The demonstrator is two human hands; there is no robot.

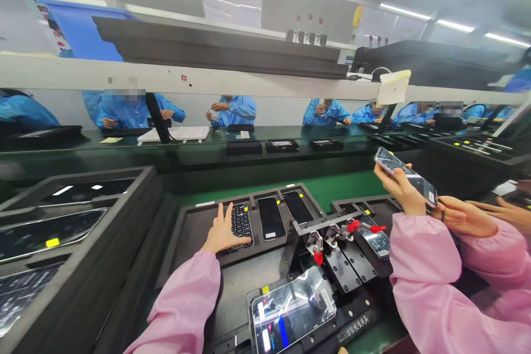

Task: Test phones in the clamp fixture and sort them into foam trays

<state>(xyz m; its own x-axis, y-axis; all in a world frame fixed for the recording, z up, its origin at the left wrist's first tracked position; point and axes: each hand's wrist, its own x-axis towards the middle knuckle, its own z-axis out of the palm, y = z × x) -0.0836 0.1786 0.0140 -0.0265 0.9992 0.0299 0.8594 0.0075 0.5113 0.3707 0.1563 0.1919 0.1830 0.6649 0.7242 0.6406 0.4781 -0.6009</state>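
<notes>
My left hand (219, 232) is over the dark foam tray (191, 232), thumb and fingers spread along the near end and left side of a phone (241, 223) with a lit, patterned screen. Two dark-screened phones (271, 218) (297, 206) lie in slots to its right. Only a fingertip of my right hand (342, 350) shows at the bottom edge; whatever it touches is hidden. Beside it, a larger phone (292, 310) with a lit screen, glossy film and a yellow tab rests on the black fixture (354, 318).
Red-tipped toggle clamps (318, 257) stand on the fixture's metal bar. At right, a co-worker's pink-sleeved hands (404, 191) hold a phone (409, 177) above another tray (388, 210). Stacked phone trays (136, 199) rise at left. People in blue (133, 113) sit across the bench.
</notes>
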